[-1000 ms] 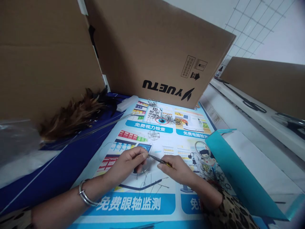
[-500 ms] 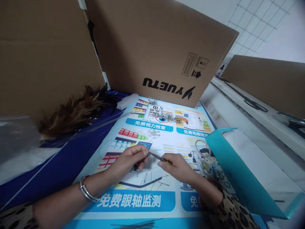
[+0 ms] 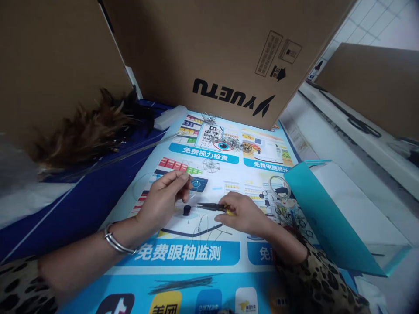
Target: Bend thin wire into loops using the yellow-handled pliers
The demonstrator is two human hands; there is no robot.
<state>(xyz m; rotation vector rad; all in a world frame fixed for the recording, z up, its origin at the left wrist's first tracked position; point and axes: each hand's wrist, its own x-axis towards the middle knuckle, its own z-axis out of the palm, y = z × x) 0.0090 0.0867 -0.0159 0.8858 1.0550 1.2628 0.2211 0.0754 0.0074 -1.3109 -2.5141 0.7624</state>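
In the head view, the only one we have, our left hand point(image 3: 162, 198) is raised over the printed sheet point(image 3: 235, 185) on the bench, thumb and forefinger pinched together on what looks like a thin wire point(image 3: 195, 190); the fingers cover its end, so we cannot tell exactly how it is gripped. Our right hand point(image 3: 245, 213) has its fingers wrapped around the yellow-handled pliers point(image 3: 211, 206), whose tips point toward the left hand and sit just below and apart from it, touching no wire that we can make out.

Below the pliers lie some loose bent wires point(image 3: 203, 231); nearer us is a bundle of straight dark wires point(image 3: 183, 283), and beyond the left hand a small wire ball point(image 3: 211, 165).

To work this wire well, we would pinch it close to the point to be bent, meet it squarely with the plier tips, and turn the wrist in small, even amounts. Squeezing too hard could nick it, we judge, and a loose pinch would let it spin. Fingertips should stay clear of the tips.
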